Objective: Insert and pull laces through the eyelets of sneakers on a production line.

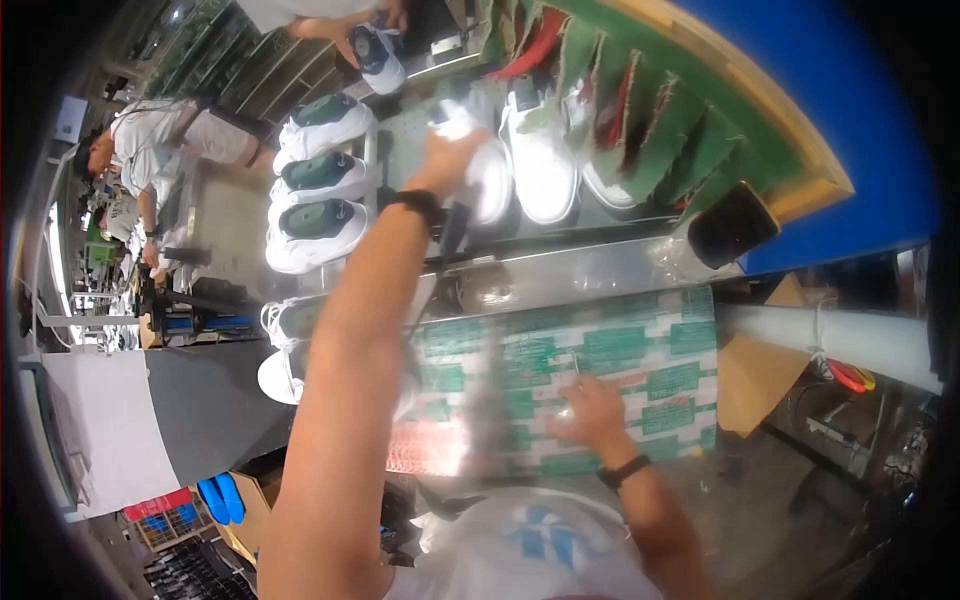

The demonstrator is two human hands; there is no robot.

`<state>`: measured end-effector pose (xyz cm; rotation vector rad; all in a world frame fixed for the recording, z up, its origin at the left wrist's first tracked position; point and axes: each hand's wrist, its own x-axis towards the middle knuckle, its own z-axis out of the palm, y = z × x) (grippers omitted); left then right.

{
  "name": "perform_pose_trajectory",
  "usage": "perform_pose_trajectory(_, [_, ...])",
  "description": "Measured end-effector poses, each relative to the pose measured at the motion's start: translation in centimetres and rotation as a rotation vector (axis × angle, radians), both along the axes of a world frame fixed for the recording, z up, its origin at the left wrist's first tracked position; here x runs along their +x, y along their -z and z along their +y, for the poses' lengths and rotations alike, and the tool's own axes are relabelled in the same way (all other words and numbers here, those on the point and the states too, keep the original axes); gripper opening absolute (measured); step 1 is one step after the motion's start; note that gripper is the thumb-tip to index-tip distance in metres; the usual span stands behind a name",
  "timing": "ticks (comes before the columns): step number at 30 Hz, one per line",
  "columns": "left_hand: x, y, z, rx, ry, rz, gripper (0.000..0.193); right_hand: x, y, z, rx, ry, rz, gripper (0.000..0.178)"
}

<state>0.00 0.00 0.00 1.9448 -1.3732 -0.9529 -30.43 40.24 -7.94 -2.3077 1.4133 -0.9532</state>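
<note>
My left hand [450,160] reaches far forward with a dark band on its wrist. Its fingers close at the side of a white sneaker [490,185], slightly blurred and overexposed. Two more white sneakers, one in full view [541,165] and one partly hidden [605,185], lie beside it on the conveyor. Nearer to me, my right hand [592,412] hovers over a table covered with a green-and-white printed sheet [670,380]. A thin, light-coloured stick-like tool [576,366] pokes up from its pinched fingers; its exact kind is unclear.
White sneakers with green insoles [322,222] stand in a row at the left. A green slit curtain [670,140] hangs from a tunnel opening at the right. A dark phone-like object [733,224] sits by the metal rail [560,272]. Another person's hand [335,35] holds a shoe [376,58].
</note>
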Motion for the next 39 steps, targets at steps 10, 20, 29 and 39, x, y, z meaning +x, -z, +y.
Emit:
perform_pose_trajectory(10, [-2.4, -10.7, 24.6, -0.211, 0.144, 0.141, 0.076, -0.3, 1.1, 1.0, 0.047, 0.032, 0.020, 0.040])
perform_pose_trajectory(20, [-5.0, -9.4, 49.4, 0.056, -0.055, 0.403, 0.068, -0.7, 1.1, 2.0, 0.089, 0.035, -0.036, 0.045])
perform_pose_trajectory(29, [-5.1, 0.8, 53.3, 0.054, -0.053, 0.105, 0.054, -0.5, -2.3, 5.7, 0.329, 0.192, -0.492, 0.083])
perform_pose_trajectory(39, [0.6, 1.4, 43.4, -0.138, 0.019, 0.382, 0.093, 7.4, -9.7, 8.5, 0.053, -0.483, 0.148, 0.102])
